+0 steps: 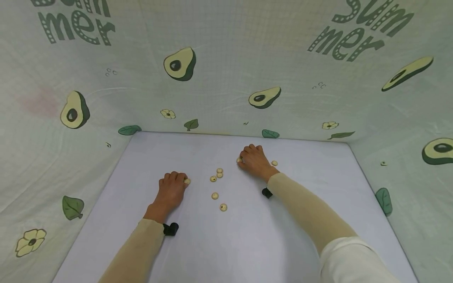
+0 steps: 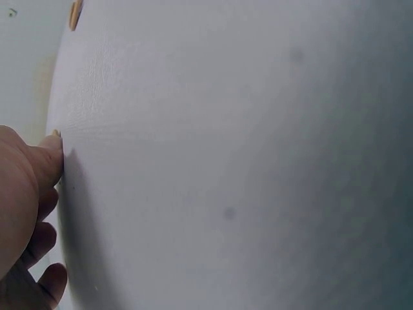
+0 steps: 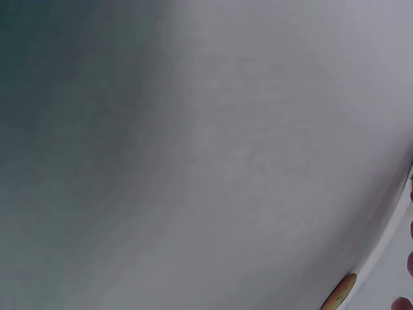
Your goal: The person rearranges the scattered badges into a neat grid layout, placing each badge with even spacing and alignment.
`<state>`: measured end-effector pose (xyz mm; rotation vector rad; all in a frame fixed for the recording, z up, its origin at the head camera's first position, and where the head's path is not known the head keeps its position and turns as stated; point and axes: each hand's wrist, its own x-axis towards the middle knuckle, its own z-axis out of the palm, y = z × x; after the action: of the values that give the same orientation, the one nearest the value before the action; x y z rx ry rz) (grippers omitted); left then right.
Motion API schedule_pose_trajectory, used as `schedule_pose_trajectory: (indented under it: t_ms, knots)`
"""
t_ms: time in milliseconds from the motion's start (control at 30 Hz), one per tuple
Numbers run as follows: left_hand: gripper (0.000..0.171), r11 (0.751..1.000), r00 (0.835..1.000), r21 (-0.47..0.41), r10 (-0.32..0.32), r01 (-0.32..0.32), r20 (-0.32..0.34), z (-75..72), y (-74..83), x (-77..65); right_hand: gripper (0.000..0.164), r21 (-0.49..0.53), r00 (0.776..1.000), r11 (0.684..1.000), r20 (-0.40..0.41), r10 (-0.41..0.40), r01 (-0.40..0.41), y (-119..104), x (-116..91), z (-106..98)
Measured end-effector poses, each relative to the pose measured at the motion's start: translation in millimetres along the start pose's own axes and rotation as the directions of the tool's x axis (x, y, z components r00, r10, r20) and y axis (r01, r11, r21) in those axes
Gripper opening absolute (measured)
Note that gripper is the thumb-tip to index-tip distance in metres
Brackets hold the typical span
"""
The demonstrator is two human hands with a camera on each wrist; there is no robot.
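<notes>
Small round, pale wooden discs with dark marks lie on the white tabletop. In the head view my left hand, left of the loose group, holds a wooden disc between thumb and forefinger. Only a sliver of that disc shows past the thumb in the left wrist view. Farther back and to the right, my right hand pinches another disc at its thumb side. Just right of that wrist lies a loose disc. In the right wrist view only bits of fingers show at the edge.
Between the hands lie several loose discs, among them a touching pair, one beside it, and two nearer ones, the nearest in front. A printed cloth with avocados walls the table at the back and sides.
</notes>
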<state>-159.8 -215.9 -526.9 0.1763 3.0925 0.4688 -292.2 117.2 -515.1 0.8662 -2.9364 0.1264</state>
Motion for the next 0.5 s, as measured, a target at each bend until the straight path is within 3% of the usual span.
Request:
schedule_pose_trajectory:
  t_ms: [500]
  knots:
    - [0.024,1.0,1.0,0.01,0.003,-0.002,-0.007,1.8,-1.3,0.1,0.03,0.011,1.0,1.0,0.015,0.01,-0.01,-4.2,-1.5,0.5]
